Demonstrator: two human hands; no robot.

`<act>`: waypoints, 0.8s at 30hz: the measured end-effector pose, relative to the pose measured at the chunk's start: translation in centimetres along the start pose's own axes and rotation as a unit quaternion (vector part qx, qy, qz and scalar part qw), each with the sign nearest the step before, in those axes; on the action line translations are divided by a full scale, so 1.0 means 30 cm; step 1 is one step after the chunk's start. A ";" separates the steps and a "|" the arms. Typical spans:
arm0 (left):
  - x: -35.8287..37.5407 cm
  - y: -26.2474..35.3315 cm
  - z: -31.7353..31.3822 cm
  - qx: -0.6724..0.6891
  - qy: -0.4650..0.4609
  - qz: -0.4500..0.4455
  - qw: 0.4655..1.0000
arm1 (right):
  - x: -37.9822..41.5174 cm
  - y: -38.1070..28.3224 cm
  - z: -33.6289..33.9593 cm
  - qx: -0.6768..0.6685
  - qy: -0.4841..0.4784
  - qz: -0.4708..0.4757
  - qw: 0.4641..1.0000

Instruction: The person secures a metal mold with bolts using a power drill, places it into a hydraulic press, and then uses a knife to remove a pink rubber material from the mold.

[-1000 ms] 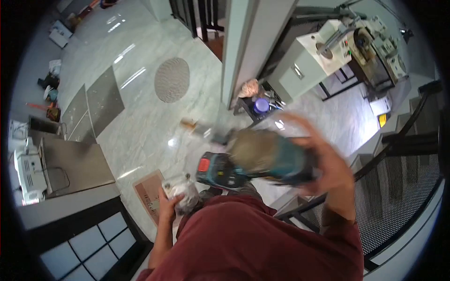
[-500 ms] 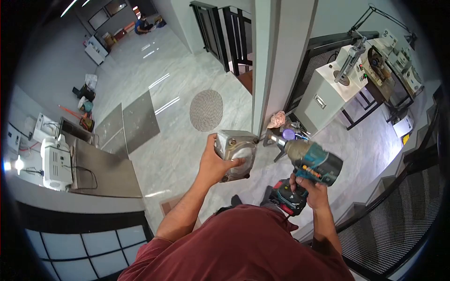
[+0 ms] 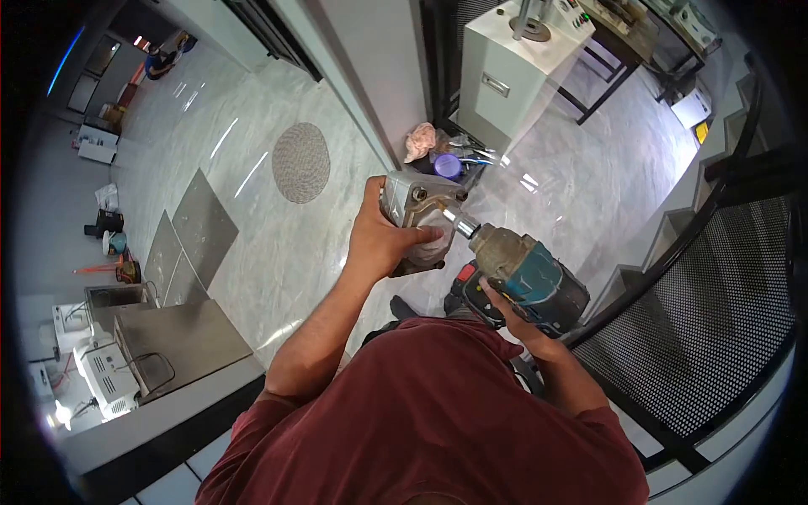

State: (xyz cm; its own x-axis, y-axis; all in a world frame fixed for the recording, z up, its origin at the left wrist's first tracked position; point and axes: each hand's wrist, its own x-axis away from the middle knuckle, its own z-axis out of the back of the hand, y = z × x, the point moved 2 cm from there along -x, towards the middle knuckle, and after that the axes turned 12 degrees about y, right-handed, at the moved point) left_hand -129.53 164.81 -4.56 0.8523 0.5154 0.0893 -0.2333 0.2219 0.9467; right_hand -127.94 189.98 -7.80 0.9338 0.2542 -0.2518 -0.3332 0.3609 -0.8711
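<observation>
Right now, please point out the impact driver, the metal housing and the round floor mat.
impact driver [image 3: 530, 273], head view, on its teal body.
metal housing [image 3: 412, 200], head view, on its grey top face.
round floor mat [image 3: 300, 162], head view, at its centre.

Hidden and cut-off parts

The right hand [image 3: 505, 316] is mostly hidden behind the drill [image 3: 526, 273]; the left hand [image 3: 383, 240] covers part of the metal housing [image 3: 417, 206]. The white machine [image 3: 513, 55] is cut off at the top edge.

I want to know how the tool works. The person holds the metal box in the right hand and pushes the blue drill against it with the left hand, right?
Not quite: the hands are swapped. In the head view, the left hand holds the metal box, and the right hand pushes the blue drill against it.
</observation>
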 end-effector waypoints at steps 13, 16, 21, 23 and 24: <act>-0.032 0.130 -0.355 -0.075 -0.082 -0.040 0.993 | -0.079 0.178 0.257 -0.073 0.008 0.017 0.997; -0.031 0.141 -0.399 -0.127 -0.100 -0.070 0.984 | -0.100 0.137 0.325 0.023 0.002 0.125 0.992; -0.037 0.130 -0.466 -0.134 -0.145 -0.096 0.976 | 0.009 0.241 0.281 -0.016 0.033 0.012 0.999; -0.040 0.141 -0.475 -0.129 -0.154 -0.101 0.974 | 0.041 0.261 0.290 0.085 0.003 0.052 0.995; -0.039 0.148 -0.475 -0.123 -0.154 -0.103 0.975 | 0.058 0.258 0.281 0.086 0.003 0.052 0.995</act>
State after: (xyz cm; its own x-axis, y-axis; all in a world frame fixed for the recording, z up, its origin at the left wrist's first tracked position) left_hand -138.24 176.98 -4.87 0.9844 0.1733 0.0295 -0.1148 0.5066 0.8545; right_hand -130.00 200.78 -11.44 0.8938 0.2929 -0.3397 -0.4448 0.4816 -0.7551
